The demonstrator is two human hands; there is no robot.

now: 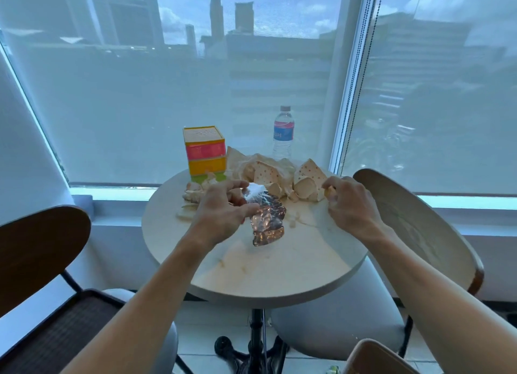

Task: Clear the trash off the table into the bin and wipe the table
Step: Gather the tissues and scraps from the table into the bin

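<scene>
Right under the left hand (223, 208) lies a crinkly foil wrapper (267, 222) on the table (279, 270), fingers spread, not gripping yet. Right hand (349, 203) pinches a crumpled scrap (328, 191) beside the dotted paper trash (279, 175).

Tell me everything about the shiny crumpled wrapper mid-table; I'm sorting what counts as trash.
The wrapper looks like crinkled metallic foil or film, coppery-pink with dark patches, creased all over. It lies flat on the round pale table, near its middle, long axis running toward the camera. A clear crumpled plastic piece sits at its far end, where the left hand reaches with fingers spread.
</scene>
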